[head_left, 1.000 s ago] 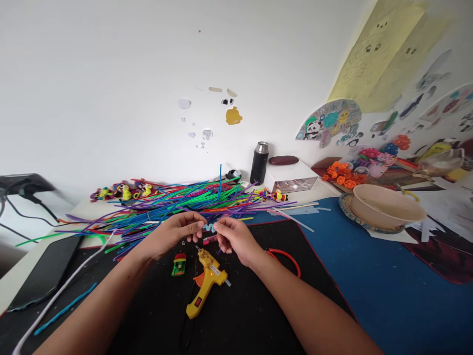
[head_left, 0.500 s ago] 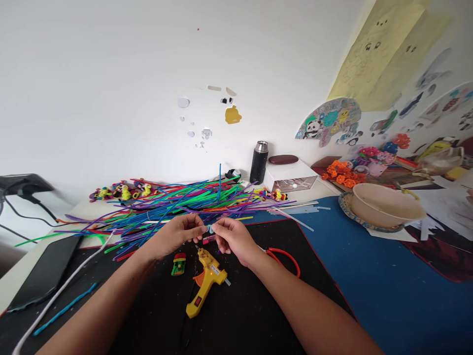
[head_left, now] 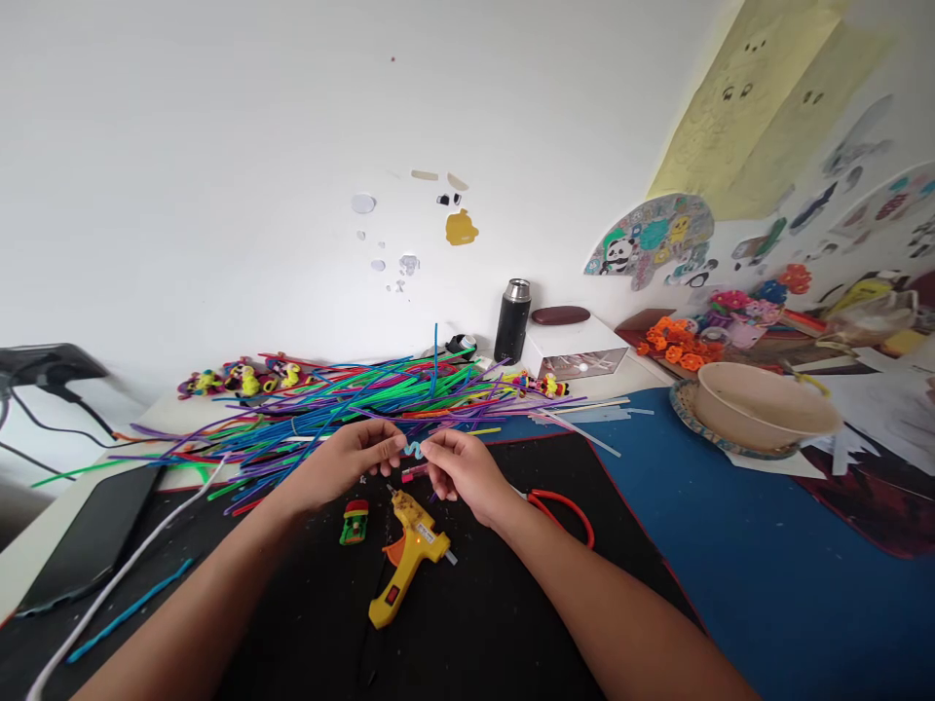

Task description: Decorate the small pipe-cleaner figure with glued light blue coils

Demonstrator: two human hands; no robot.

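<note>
Between my fingertips is a short light-blue pipe cleaner (head_left: 414, 449), bent in a wavy zigzag. My left hand (head_left: 359, 458) pinches its left end, and my right hand (head_left: 466, 469) pinches the right end. Just below them a yellow glue gun (head_left: 409, 560) lies on the black mat, its nozzle toward my left hand. Left of the gun sits a small green, red and yellow pipe-cleaner piece (head_left: 355, 522). A pink and red item (head_left: 410, 474) lies partly hidden behind my fingers. Red-handled pliers or scissors (head_left: 562, 511) are partly covered by my right wrist.
A heap of coloured pipe cleaners (head_left: 351, 399) spreads along the back, with small figures (head_left: 248, 375) beside it. A black flask (head_left: 512, 321) and a white box (head_left: 577, 346) stand behind. To the right is a bowl (head_left: 764, 404); at left, a phone (head_left: 92, 535) and white cable (head_left: 138, 555).
My hands have drawn slightly apart, so more of the wavy light-blue pipe cleaner shows between them. The things on the mat have stayed in place.
</note>
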